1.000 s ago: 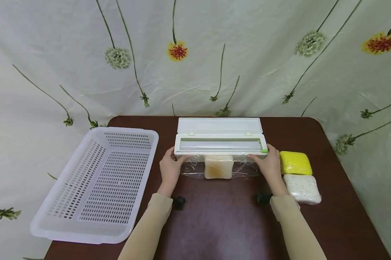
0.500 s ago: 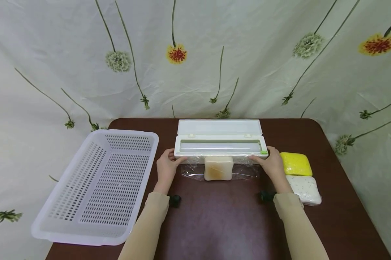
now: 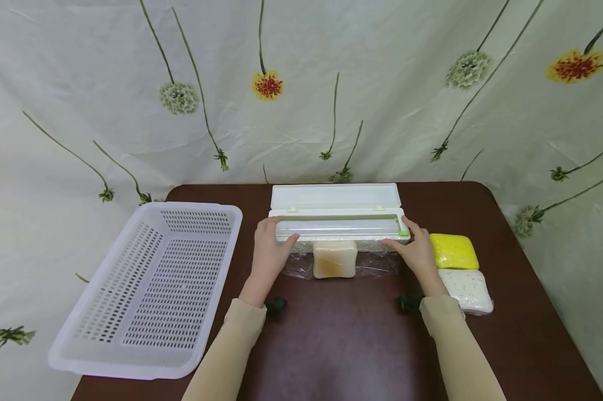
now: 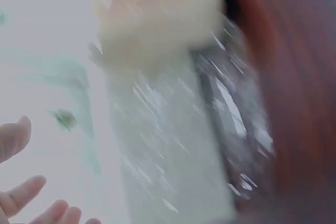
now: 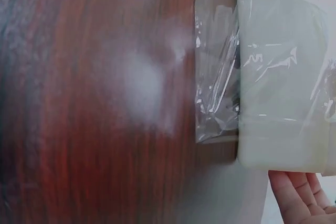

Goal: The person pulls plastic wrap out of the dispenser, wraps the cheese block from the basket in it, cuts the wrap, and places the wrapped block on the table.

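Note:
A white cling film dispenser sits at the back of the table, its lid swung up and the film roll showing inside. Clear film hangs from its front edge, around a bread-slice-shaped block, white with a brown patch. My left hand is over the dispenser's left end, thumb apart; the blurred left wrist view shows its fingers spread with nothing between them. My right hand holds the right end, thumb at the front, with fingers against the end in the right wrist view.
A white perforated basket stands on the left of the dark table. To the right, beside my right hand, lie a film-wrapped yellow block and a wrapped white speckled one. A flower-patterned cloth hangs behind.
My left hand has come off the dispenser's left end, risen and moved right over its corner. The right hand keeps its place at the other end. The head view has shifted slightly.

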Tool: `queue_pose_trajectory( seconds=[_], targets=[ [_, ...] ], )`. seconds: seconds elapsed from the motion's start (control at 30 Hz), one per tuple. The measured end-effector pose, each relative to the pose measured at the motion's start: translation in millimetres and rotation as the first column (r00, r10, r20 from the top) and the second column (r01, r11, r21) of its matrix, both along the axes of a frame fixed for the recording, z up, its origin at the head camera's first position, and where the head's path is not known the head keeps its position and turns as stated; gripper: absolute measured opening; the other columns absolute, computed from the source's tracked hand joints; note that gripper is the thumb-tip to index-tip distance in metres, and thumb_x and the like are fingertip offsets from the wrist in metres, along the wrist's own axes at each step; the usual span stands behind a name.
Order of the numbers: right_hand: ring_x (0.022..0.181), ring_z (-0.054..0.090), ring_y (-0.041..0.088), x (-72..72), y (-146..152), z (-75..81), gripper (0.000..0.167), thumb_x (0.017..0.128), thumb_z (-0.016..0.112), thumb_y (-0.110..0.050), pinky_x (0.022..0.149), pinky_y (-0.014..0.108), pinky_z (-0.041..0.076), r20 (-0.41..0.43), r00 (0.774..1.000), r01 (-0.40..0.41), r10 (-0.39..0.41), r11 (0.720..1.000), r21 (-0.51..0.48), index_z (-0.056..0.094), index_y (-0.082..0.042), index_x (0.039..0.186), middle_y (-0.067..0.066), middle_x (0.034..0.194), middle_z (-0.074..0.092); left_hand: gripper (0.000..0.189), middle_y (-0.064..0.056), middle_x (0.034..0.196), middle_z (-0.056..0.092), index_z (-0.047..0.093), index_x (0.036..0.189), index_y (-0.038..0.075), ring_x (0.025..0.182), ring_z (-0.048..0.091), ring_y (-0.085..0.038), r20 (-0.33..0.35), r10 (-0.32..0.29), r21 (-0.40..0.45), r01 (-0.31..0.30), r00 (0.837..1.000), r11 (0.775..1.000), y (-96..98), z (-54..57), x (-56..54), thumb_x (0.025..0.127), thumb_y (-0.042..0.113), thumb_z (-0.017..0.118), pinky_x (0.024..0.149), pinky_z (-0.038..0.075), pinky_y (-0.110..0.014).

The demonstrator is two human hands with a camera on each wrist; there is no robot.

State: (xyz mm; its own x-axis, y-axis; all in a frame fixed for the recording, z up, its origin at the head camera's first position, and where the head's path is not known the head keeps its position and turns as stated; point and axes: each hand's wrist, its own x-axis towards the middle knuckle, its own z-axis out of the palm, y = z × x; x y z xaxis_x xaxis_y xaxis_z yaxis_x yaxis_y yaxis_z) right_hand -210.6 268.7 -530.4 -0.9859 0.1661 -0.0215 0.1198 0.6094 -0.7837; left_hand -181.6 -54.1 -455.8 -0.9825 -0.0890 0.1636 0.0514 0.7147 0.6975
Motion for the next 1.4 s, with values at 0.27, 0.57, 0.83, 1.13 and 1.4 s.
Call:
queue_pose_trajectory(
  seconds=[0.27, 0.57, 0.83, 1.13, 1.4],
  targets=[
    [0.097, 0.048, 0.030, -2.0, 4.0, -1.6, 0.092, 0.078, 0.080, -0.044, 0.079, 0.034, 0.044, -0.015, 1.000, -0.007, 0.007, 1.000, 0.017, 0.037, -0.012, 0.152, 0.024, 0.125, 0.048, 0.036, -0.014, 0.139, 0.053, 0.063, 0.128, 0.008, 0.130, 0.049, -0.033, 0.009, -0.392, -0.109, 0.391, 0.920, 0.914, 78.6, 20.4, -12.1, 0.097, 0.026, 0.064, 0.106, 0.044, -0.047],
    [0.093, 0.049, 0.028, -3.0, -0.5, -4.4, 0.083, 0.081, 0.081, -0.035, 0.076, 0.031, 0.044, -0.023, 1.000, -0.001, 0.001, 1.000, -0.010, 0.041, -0.011, 0.150, 0.024, 0.119, 0.050, 0.028, -0.003, 0.130, 0.065, 0.068, 0.126, 0.015, 0.110, 0.065, -0.018, 0.131, -0.529, -0.096, 0.542, 0.839, 0.835, 151.8, 4.2, -35.0, 0.100, 0.023, 0.058, 0.084, 0.054, -0.025],
    [0.084, 0.048, 0.025, -2.7, 1.9, -6.2, 0.071, 0.084, 0.077, -0.019, 0.072, 0.028, 0.043, -0.020, 0.999, 0.031, -0.031, 0.999, -0.029, 0.045, -0.011, 0.148, 0.021, 0.109, 0.049, 0.027, -0.003, 0.120, 0.071, 0.070, 0.122, 0.012, 0.101, 0.068, -0.015, 0.133, -0.507, -0.143, 0.523, 0.852, 0.841, 188.4, -15.9, -47.9, 0.097, 0.015, 0.063, 0.079, 0.053, -0.020],
    [0.082, 0.046, 0.025, -2.0, 3.6, -5.6, 0.068, 0.087, 0.073, -0.015, 0.070, 0.029, 0.043, -0.026, 0.999, 0.017, -0.019, 0.998, -0.056, 0.044, -0.010, 0.148, 0.023, 0.114, 0.047, 0.019, 0.000, 0.114, 0.070, 0.077, 0.110, 0.016, 0.104, 0.065, -0.016, 0.076, -0.468, -0.331, 0.465, 0.881, 0.821, 204.4, -27.0, -53.1, 0.094, 0.023, 0.068, 0.084, 0.053, -0.021],
    [0.083, 0.049, 0.026, -1.9, 4.3, -8.0, 0.068, 0.086, 0.074, -0.014, 0.071, 0.025, 0.044, -0.045, 0.998, 0.036, -0.038, 0.998, -0.046, 0.045, -0.010, 0.147, 0.023, 0.114, 0.048, 0.014, 0.000, 0.111, 0.066, 0.075, 0.102, 0.017, 0.105, 0.062, -0.016, 0.048, -0.441, -0.438, 0.416, 0.896, 0.797, 207.3, -26.7, -51.6, 0.094, 0.027, 0.068, 0.085, 0.054, -0.022]
  ],
)
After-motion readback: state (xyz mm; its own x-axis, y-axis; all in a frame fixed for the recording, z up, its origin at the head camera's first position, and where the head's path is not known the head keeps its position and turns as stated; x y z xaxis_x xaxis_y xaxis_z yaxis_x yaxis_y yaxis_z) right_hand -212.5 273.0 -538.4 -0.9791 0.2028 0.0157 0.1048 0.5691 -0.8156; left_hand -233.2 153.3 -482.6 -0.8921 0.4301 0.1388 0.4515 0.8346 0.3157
